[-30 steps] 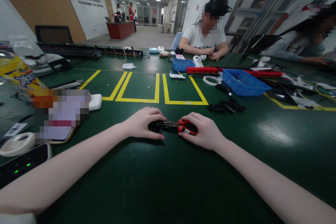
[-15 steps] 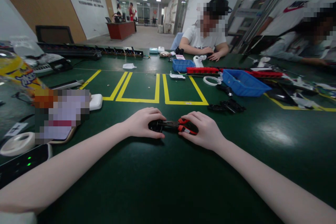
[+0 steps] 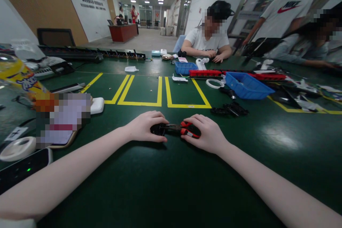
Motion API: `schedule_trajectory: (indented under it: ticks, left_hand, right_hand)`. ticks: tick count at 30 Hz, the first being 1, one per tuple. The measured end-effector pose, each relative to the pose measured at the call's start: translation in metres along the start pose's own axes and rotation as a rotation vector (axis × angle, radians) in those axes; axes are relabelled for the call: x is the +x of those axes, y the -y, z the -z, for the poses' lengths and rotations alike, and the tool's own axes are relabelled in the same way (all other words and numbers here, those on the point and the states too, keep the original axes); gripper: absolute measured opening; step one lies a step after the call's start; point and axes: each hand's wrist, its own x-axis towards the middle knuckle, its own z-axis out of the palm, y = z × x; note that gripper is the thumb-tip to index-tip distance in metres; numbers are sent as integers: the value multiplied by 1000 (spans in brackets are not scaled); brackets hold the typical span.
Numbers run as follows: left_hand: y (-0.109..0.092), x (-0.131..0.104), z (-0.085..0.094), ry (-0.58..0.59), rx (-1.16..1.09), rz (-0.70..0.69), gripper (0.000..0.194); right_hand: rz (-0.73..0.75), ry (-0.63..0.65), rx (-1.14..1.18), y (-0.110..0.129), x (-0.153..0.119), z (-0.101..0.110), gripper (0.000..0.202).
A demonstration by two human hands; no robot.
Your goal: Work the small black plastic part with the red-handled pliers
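Note:
My left hand (image 3: 146, 126) is closed around a small black part (image 3: 158, 129), its thumb below and fingers above; the palm hides much of it. My right hand (image 3: 207, 131) grips the red and black handles of a pair of pliers (image 3: 186, 129). The pliers point left, and their metal jaws reach the black part between my hands. Whether the jaws pinch the part cannot be made out. Both hands are low over the green table (image 3: 171, 178). Beyond my right hand lies a cluster of black parts (image 3: 231, 109).
A blue bin (image 3: 247, 85) and a smaller blue bin (image 3: 185, 67) stand farther back beside a red strip (image 3: 205, 73). At left are a phone (image 3: 62, 121), a white case (image 3: 97, 105), a tape roll (image 3: 18, 148) and a drink bottle (image 3: 24, 82). A person (image 3: 207, 39) sits opposite.
My hands, the black part and the pliers stay almost in place. The pliers' handles look slightly closer together. At the right, the standing person has shifted left.

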Motion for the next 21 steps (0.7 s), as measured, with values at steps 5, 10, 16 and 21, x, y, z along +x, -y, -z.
schedule_trajectory:
  ticks: [5,10,16,21]
  left_hand:
    - [-1,0,0,-4,-13,-2,48]
    - [0,0,1,-7,-14,1,46]
    - [0,-1,0,-16,-29,-3,46]
    - [1,-1,0,-26,-40,3,47]
  right_hand:
    - [6,-19,-9,0,0,-1,44]
    - [37,-44,-42,0,-1,-2,45]
    - [66,-70,-64,0,-1,-1,46]
    - [66,-65,-56,-1,-1,-2,46]
